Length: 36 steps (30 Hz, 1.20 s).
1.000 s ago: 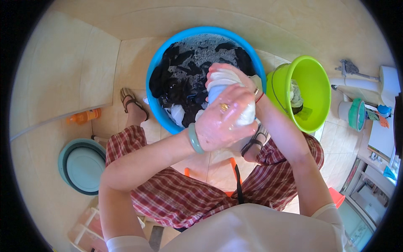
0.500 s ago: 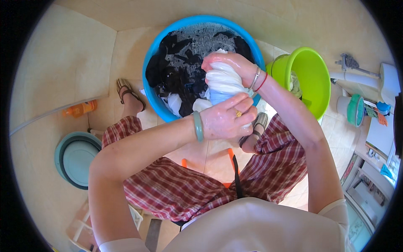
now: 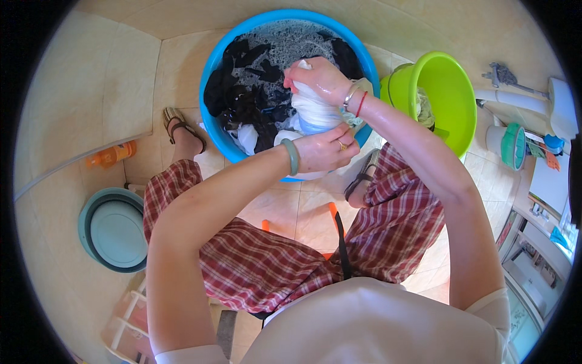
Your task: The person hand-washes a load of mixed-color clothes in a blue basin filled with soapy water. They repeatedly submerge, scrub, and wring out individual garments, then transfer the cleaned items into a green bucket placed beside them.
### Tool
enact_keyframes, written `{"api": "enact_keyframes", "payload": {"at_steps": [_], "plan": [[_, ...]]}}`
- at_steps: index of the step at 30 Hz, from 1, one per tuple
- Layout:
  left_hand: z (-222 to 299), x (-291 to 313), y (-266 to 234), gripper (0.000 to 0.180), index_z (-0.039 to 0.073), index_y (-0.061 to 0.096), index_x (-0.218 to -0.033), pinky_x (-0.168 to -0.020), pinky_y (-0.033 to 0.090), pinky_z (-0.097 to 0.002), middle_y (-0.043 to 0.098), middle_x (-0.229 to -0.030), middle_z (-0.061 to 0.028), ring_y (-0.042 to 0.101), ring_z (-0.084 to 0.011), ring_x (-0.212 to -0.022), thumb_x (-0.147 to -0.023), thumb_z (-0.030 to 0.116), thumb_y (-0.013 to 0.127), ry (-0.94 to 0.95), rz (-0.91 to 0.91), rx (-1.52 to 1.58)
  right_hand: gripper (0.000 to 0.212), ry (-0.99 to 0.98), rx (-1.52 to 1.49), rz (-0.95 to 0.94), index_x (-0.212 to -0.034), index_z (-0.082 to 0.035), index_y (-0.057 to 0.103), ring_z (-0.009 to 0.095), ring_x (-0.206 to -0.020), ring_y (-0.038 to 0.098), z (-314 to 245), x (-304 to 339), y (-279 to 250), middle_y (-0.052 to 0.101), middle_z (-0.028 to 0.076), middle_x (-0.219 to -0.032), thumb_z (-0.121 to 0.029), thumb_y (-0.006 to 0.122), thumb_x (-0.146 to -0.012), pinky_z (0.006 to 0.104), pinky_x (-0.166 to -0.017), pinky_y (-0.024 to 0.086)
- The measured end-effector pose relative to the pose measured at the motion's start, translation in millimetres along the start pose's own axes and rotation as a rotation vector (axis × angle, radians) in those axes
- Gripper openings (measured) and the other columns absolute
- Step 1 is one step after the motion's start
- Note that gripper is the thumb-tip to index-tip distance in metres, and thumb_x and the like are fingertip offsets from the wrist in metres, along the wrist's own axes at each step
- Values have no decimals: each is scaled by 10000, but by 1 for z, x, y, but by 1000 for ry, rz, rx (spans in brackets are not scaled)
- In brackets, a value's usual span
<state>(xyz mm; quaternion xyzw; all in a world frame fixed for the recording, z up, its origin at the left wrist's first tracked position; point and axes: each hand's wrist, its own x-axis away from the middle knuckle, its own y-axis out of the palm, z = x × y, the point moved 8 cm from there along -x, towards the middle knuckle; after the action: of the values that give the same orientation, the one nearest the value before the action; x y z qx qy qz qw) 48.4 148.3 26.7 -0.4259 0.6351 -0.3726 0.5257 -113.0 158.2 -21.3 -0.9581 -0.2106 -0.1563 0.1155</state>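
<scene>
Over a round blue basin [image 3: 288,14] of sudsy water, both hands grip a wet, bunched and twisted white cloth [image 3: 315,108]. My right hand [image 3: 321,79] is closed round its far end, with a tuft of cloth poking out past the fingers. Its near end, pale blue in part, is in my left hand [image 3: 321,150], whose fingers are curled over it near the basin's front rim. What lies under that palm is hidden. Dark clothes [image 3: 242,100] soak on the left of the basin, beside small white pieces [image 3: 245,138].
Right of the basin stands a lime green bucket [image 3: 458,100] with crumpled light fabric [image 3: 424,109] inside. At the left are a grey-green basin [image 3: 118,233] and an orange bottle [image 3: 112,153] by the wall. Orange stool legs [image 3: 333,209] show between my knees.
The view has shifted, so the basin sits higher in the picture. Both hands still hold the white cloth. My left hand has turned, and the cloth's folds lie less tightly wound.
</scene>
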Motion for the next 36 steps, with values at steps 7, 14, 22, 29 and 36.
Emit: {"api": "enact_keyframes", "payload": {"at_steps": [7, 14, 22, 29, 36], "plan": [[8, 3, 31, 111, 145, 603, -769, -1001, 375, -391, 523, -958, -43, 535, -237, -960, -719, 222, 541, -16, -46, 10, 298, 45, 145, 138, -705, -48, 697, 215, -706, 648, 23, -2, -2, 683, 87, -708, -258, 521, -821, 322, -684, 488], [-5, 13, 4, 131, 173, 607, -800, -1034, 382, -437, 526, -998, -50, 540, -248, -1032, -673, 172, 638, -90, 84, 296, 243, 228, -432, 301, -742, 5, 676, 194, -701, 634, 65, 8, -19, 670, 98, -733, -187, 558, -831, 323, -656, 491], [-94, 148, 22, 299, 142, 604, -1106, -946, 463, -462, 594, -1159, -90, 596, -272, -1068, -876, 331, 572, -1840, 947, 1346, 209, 210, -906, 440, -1038, -12, 643, 185, -885, 611, 65, 43, -55, 655, 88, -957, -147, 537, -920, 322, -827, 486], [-83, 155, 12, 629, 81, 515, -1265, -972, 451, -482, 582, -1252, -116, 551, -307, -1165, -919, 595, 410, -1859, 1307, 2285, 622, -212, -626, 21, -1402, -66, 370, 202, -1270, 418, -29, 82, -39, 432, 87, -1378, -17, 590, -822, 336, -1060, 331], [-111, 169, -36, 507, 71, 561, -1121, -906, 480, -426, 626, -1122, -82, 597, -244, -1039, -932, 534, 472, -1922, 1368, 1657, 376, -171, -264, 11, -999, -60, 519, 169, -943, 539, -20, 99, -19, 548, 14, -1054, 68, 618, -659, 307, -832, 462]]}}
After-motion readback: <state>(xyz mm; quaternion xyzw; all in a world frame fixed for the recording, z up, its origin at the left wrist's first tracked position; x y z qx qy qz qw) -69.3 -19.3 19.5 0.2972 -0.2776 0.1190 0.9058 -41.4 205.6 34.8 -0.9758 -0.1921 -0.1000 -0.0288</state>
